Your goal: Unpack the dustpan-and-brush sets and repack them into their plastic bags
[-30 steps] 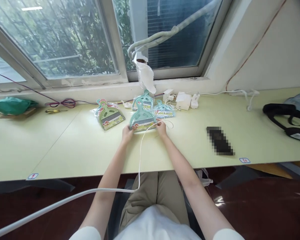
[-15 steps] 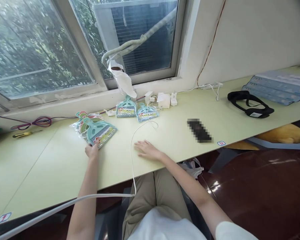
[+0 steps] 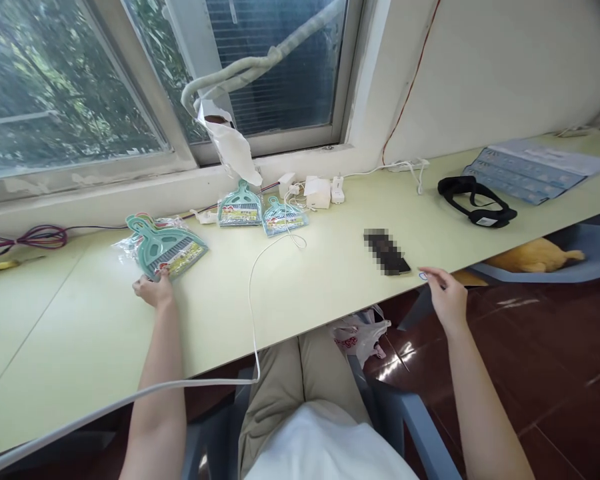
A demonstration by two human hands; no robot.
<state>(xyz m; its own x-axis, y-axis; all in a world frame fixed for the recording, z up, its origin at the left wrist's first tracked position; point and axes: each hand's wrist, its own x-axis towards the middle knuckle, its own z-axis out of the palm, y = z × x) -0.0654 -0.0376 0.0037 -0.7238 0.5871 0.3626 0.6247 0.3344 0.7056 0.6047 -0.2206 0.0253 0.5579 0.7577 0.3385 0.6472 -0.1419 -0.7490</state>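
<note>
My left hand (image 3: 154,287) is closed on the near corner of a mint-green dustpan and brush set (image 3: 173,255) in clear wrapping, its thumb on top. This set lies over other wrapped dustpan sets (image 3: 139,221), whose green and red handles peek out behind. Far off to the right, my right hand (image 3: 447,297) hovers at the table's front edge, fingers loosely stretched to the left with nothing visible in them. Nearest to it is a dark, pixelated flat object (image 3: 387,253). Two more wrapped dustpan sets, one mint (image 3: 240,210) and one bluish (image 3: 284,219), lie near the window wall.
A thin white cable (image 3: 251,293) crosses the table in front of me. White adapters (image 3: 319,193) sit by the wall. Right of them are a black headset-like band (image 3: 475,200) and blue patterned sheets (image 3: 525,173). Below the edge, a blue-grey chair (image 3: 570,257) holds something yellow-orange.
The mint dustpan set went from the middle, held by both hands, left onto the other sets. My right hand let go and swung right past the dark object. The view turned right.
</note>
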